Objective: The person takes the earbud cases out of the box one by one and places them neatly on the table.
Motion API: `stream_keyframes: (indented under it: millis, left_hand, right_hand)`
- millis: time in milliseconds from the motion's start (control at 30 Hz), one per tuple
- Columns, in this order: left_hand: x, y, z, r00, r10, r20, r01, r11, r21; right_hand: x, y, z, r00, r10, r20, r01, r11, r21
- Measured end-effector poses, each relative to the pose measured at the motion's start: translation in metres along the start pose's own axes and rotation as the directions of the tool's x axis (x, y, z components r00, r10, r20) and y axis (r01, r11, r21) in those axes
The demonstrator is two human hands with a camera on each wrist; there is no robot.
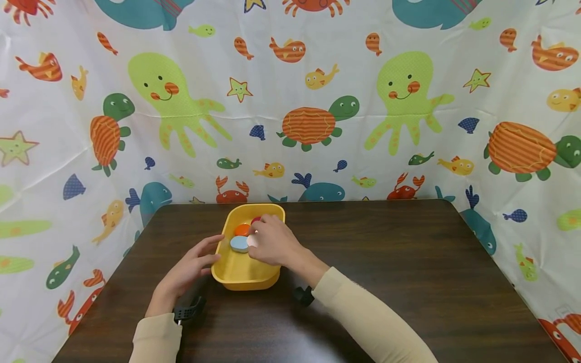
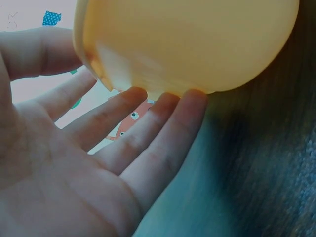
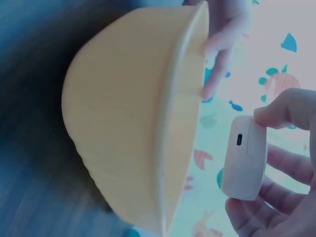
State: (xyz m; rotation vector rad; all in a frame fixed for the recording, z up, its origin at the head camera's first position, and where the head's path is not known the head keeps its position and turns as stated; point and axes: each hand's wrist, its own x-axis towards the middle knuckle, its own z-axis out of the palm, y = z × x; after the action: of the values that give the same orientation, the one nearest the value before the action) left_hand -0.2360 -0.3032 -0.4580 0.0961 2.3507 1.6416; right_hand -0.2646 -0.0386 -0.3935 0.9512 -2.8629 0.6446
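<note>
A yellow plastic basin [image 1: 232, 269] stands on the dark table. My right hand [image 1: 277, 242] reaches over it and holds a small white rounded case [image 3: 243, 160] between thumb and fingertips. A slot-shaped port shows on the case in the right wrist view. My left hand [image 1: 192, 262] is at the basin's left side, its fairly straight fingers [image 2: 153, 140] touching the outer wall. Inside the basin lie a light blue oval thing [image 1: 239, 244], an orange rounded thing [image 1: 242, 230] and a red one [image 1: 255, 220], partly hidden behind my right hand.
The dark wood-grain table [image 1: 386, 262] stretches to the right of the basin. A white curtain [image 1: 272, 171] printed with sea animals hangs behind the table and along its sides. Dark bands with devices sit on both wrists.
</note>
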Motion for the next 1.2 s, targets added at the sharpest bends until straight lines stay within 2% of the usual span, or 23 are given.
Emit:
stream_keyframes:
  millis: [500, 633, 1000, 1200]
  left_hand:
    - [0.001, 0.0, 0.0, 1.0, 0.0, -0.001, 0.0, 1.0, -0.001]
    - [0.001, -0.001, 0.0, 1.0, -0.002, 0.0, 0.002, 1.0, -0.002]
    - [0.0, -0.001, -0.001, 1.0, 0.01, 0.0, -0.01, 1.0, 0.001]
    - [0.0, 0.0, 0.001, 1.0, 0.001, -0.009, -0.001, 1.0, 0.007]
  right_hand:
    - [-0.003, 0.018, -0.028, 0.996, 0.048, -0.069, -0.048, 0.999, 0.011]
    - [-0.003, 0.024, -0.031, 0.993, 0.042, -0.107, -0.044, 0.999, -0.017]
    - [0.0, 0.043, -0.034, 0.981, 0.083, -0.175, -0.08, 0.997, 0.023]
    - [0.002, 0.059, -0.033, 0.972, 0.078, -0.223, -0.076, 0.997, 0.015]
